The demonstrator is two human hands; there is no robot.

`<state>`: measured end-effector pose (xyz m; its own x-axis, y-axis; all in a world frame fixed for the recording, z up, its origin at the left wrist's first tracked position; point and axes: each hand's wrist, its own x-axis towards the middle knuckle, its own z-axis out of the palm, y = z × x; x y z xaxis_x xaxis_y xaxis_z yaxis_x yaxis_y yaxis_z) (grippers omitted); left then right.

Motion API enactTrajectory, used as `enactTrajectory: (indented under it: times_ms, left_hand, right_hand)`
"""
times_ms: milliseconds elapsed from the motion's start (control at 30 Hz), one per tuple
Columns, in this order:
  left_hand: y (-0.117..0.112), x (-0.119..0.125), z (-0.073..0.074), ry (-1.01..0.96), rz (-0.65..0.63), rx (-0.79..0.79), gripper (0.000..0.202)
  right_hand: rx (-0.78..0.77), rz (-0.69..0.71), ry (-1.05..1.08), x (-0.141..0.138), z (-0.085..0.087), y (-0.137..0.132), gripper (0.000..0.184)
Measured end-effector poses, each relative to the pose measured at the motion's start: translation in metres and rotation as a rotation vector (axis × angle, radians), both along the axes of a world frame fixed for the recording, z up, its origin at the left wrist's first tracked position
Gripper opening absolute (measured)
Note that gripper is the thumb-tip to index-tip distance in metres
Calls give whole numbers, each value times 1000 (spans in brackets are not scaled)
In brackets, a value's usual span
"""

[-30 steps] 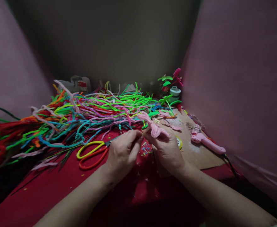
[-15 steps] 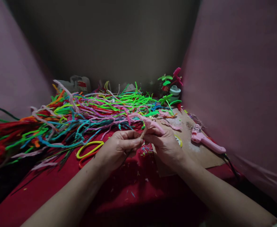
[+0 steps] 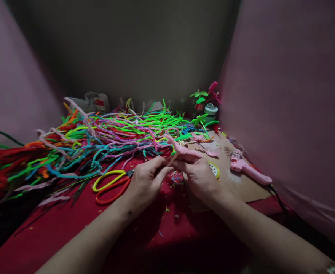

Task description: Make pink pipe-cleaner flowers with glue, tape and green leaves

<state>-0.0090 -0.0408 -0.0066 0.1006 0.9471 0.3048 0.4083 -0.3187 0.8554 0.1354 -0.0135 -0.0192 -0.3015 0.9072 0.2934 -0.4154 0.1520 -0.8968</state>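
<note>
Between my hands is a fuzzy pink pipe-cleaner piece (image 3: pixel 182 149), its petal-like parts spreading upward from a thin, pale lower end. My left hand (image 3: pixel 147 179) pinches that lower end between thumb and fingers. Closed on the same piece close beside it, my right hand (image 3: pixel 199 176) has its thumb and forefinger at the base of the pink parts. Just left of my left hand lie scissors (image 3: pixel 110 182) with one yellow and one orange-red handle, their blades mostly hidden behind that hand.
A large heap of coloured pipe cleaners (image 3: pixel 122 131) covers the table's left and back. On the right, a pink glue gun (image 3: pixel 249 170) rests on a brown board (image 3: pixel 241 192), near a yellow-rimmed disc (image 3: pixel 214 169). Green pipe-cleaner leaves (image 3: pixel 200 120) and a pale-lidded bottle (image 3: pixel 211 109) stand behind.
My left hand has turned and shifted slightly, uncovering more of the scissors. The pink piece has tilted, with its right part lying flatter over my right hand.
</note>
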Motion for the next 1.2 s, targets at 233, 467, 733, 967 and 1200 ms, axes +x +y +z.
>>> enactTrajectory:
  times_ms: [233,467,733,967,1200]
  left_hand:
    - [-2,0,-1,-3,29,-64,18]
    - [-2,-2,8,-225,-22,-297,20]
    - [3,-2,-5,-461,-154,-460,24]
    - [1,1,-2,-504,-204,-462,30]
    - [-5,10,7,-307,-62,-206,19]
  right_hand:
    - [-5,8,-3,-1,-5,0,16]
    - [3,-2,-44,-2,0,0,6]
    - [-119,92,65,-1,1,0,8]
    - [-84,65,96,-5,-2,1,11]
    - [-113,74,-14,2,11,0,12]
